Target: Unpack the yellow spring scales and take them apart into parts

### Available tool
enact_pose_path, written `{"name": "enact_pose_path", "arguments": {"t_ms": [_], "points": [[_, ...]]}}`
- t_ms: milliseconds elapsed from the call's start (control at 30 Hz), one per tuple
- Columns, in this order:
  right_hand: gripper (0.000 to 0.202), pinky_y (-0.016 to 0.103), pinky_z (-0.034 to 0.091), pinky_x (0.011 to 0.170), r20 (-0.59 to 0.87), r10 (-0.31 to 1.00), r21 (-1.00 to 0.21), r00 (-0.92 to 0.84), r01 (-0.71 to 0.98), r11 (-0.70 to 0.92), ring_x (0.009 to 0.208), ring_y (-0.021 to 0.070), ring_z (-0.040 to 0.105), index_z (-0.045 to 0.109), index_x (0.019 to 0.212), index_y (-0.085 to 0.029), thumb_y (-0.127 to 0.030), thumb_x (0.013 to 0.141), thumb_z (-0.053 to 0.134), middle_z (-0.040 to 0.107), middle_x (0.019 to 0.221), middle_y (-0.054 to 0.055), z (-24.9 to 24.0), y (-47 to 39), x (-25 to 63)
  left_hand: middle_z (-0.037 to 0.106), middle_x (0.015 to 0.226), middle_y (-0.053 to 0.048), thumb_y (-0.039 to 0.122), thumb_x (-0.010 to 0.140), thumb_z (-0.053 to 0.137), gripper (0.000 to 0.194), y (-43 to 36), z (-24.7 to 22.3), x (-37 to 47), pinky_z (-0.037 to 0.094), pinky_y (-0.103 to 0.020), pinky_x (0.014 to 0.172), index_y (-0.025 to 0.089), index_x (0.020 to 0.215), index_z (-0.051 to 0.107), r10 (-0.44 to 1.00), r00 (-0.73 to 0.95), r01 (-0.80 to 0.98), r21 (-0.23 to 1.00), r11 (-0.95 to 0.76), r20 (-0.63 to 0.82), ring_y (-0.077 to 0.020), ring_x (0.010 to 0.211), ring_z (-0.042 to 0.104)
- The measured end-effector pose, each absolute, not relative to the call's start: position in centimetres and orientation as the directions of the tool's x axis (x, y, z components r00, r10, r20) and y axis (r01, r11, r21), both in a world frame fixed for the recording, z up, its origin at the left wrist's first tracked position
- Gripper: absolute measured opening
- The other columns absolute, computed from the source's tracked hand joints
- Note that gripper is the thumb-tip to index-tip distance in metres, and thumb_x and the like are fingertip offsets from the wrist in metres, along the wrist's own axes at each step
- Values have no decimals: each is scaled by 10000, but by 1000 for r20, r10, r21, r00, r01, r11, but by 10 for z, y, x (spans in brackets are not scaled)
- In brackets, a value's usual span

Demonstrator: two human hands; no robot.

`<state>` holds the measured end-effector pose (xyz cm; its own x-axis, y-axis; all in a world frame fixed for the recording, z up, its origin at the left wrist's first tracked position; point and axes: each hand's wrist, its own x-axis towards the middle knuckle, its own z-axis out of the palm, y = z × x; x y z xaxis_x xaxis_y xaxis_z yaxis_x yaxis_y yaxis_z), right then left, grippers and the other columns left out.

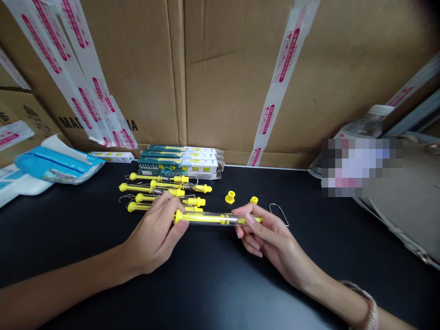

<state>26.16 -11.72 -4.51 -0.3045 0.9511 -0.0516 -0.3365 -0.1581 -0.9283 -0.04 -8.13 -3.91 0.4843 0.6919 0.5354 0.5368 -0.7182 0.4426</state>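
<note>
Between my hands, roughly level above the black tabletop, is a tubular spring scale (206,218) with a clear tube and yellow inner parts. My left hand (154,233) pinches its yellow cap at the left end. The fingers of my right hand (271,233) close round the right end of the tube. Just beyond the right hand lie a larger yellow cap (230,197), a small yellow cap (253,200) and a bent wire hook (279,214). Several more spring scales (165,187) with metal hooks lie in rows behind my left hand, which partly hides them.
Stacked printed boxes (180,162) stand behind the scales, with a single box (113,157) to their left. A blue soft pack (58,160) is at the far left. On the right are a plastic bottle (364,123) and a beige bag (409,197). A large taped cardboard box (223,78) walls off the back.
</note>
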Motion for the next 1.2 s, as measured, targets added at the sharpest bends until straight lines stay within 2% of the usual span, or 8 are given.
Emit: {"name": "enact_pose_path", "arguments": {"t_ms": [300,433,667,1000,1200], "points": [[282,191,295,442,46,984,-985,-174,-171,15,493,45,391,642,1049,-205,-465,939,654,594,756,-15,-45,-123,258,462,876,-36,300,1066,281,272,-79,-41,0,378,-373,780,199,878,449,671,527,504,444,-741,522,-214,848,435],[282,201,334,467,76,987,-992,-142,-113,60,506,56,450,635,1049,-199,-454,931,667,627,767,-2,-44,-123,257,432,854,-24,246,1051,295,248,-78,-39,1,366,-365,764,208,841,422,694,531,486,496,-720,486,-212,839,412],[252,216,411,519,111,986,-992,-123,-75,102,531,72,507,647,1033,-192,-419,928,679,680,781,23,-44,-123,258,457,863,-21,258,1053,280,269,-81,-36,3,356,-370,791,206,862,462,745,498,520,534,-666,444,-212,836,425],[144,195,473,555,207,972,-977,-115,-74,199,535,61,583,656,1021,-226,-351,950,664,681,798,-7,-47,-123,256,477,807,-13,293,1055,272,341,-81,-31,5,394,-344,759,215,771,444,782,454,533,574,-622,427,-193,794,469],[117,203,520,581,311,945,-950,-105,8,314,581,87,656,652,1058,-238,-309,965,644,662,805,-14,-48,-131,255,483,823,-23,410,1065,230,418,-82,-31,2,465,-322,713,217,761,443,825,444,509,660,-553,349,-187,769,488]]}}
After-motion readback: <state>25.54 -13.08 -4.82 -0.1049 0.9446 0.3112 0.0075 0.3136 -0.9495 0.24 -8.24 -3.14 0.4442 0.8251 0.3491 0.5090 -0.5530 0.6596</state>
